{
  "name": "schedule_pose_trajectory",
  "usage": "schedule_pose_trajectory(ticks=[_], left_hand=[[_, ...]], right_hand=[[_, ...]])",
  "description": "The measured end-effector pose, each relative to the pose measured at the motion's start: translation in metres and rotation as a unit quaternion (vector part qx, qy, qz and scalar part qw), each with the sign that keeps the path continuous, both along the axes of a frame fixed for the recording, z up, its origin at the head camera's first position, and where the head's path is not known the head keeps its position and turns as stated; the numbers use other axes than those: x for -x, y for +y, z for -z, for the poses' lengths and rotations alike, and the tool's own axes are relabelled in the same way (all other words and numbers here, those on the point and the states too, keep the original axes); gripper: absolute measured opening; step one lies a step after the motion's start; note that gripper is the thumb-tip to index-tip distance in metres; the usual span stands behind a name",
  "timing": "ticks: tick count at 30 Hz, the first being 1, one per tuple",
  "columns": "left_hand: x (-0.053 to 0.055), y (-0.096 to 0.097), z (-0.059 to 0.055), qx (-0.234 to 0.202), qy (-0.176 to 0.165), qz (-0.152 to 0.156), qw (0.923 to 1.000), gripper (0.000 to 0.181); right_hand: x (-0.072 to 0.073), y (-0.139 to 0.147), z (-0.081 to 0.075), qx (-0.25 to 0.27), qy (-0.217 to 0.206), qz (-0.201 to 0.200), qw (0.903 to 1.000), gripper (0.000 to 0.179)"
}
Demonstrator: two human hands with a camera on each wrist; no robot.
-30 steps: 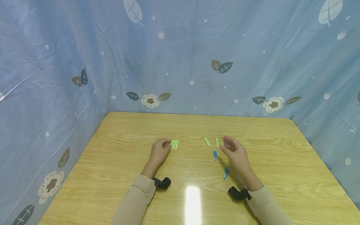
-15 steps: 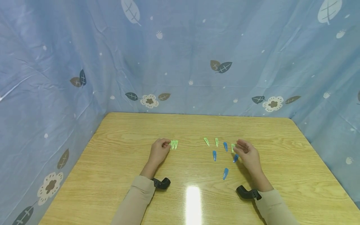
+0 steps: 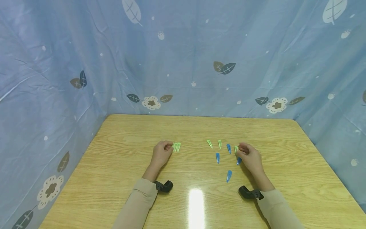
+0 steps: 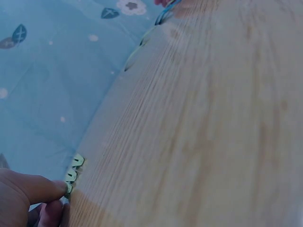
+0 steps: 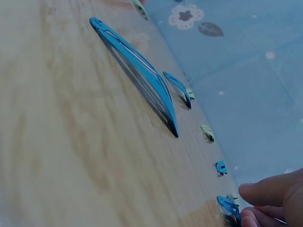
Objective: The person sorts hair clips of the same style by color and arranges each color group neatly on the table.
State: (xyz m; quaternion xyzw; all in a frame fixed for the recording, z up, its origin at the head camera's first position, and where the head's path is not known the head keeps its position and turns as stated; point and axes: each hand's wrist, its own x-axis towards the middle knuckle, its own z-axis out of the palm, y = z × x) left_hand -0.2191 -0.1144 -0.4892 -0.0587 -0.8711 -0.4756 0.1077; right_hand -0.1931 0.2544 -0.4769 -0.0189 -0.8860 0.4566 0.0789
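Observation:
Bent fingers of my left hand (image 3: 161,154) pinch the nearest of several green snap hair clips (image 3: 178,146), which lie side by side at the table's left-centre. Its end shows at the fingertips in the left wrist view, where the left hand (image 4: 28,194) fills the lower corner. On the right, my right hand (image 3: 251,158) hovers with thumb and fingers apart, holding nothing. Beside its fingertips are a green hair clip (image 3: 236,149) and a blue hair clip (image 3: 239,161), partly covered. The right wrist view shows that blue clip (image 5: 228,205) close to the fingers.
Two green clips (image 3: 220,144) lie apart at right of centre. Blue clips lie around them: one blue clip (image 3: 229,148) behind, another blue clip (image 3: 218,158) in the middle, and a third blue clip (image 3: 229,176) nearer. A patterned blue curtain (image 3: 194,57) rises behind the wooden table (image 3: 114,178).
My right hand has moved right, uncovering a blue clip and reaching the green and blue clips at the right, then shifted slightly back left. The left hand stays at the green row.

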Motion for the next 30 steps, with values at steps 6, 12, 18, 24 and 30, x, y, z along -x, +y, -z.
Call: schedule_pose_trajectory(ticks=[6, 12, 18, 24, 30], left_hand=[[0.002, 0.0, 0.0, 0.002, -0.023, -0.007, 0.9997, 0.019], [0.003, 0.0, 0.0, 0.011, -0.034, -0.009, 0.9993, 0.019], [0.003, 0.0, -0.001, 0.012, -0.033, -0.008, 0.9993, 0.02], [0.003, 0.0, 0.0, 0.011, -0.042, -0.007, 0.999, 0.02], [0.003, 0.0, -0.001, 0.009, -0.045, -0.007, 0.9989, 0.02]], right_hand=[[0.005, -0.005, -0.001, -0.032, -0.001, 0.021, 0.9993, 0.042], [0.009, -0.01, -0.003, -0.048, -0.008, 0.043, 0.9979, 0.037], [0.014, -0.012, -0.004, -0.044, -0.005, 0.067, 0.9968, 0.031], [0.014, -0.011, -0.004, -0.04, -0.001, 0.072, 0.9966, 0.028], [0.015, -0.011, -0.002, -0.02, -0.006, 0.08, 0.9966, 0.027]])
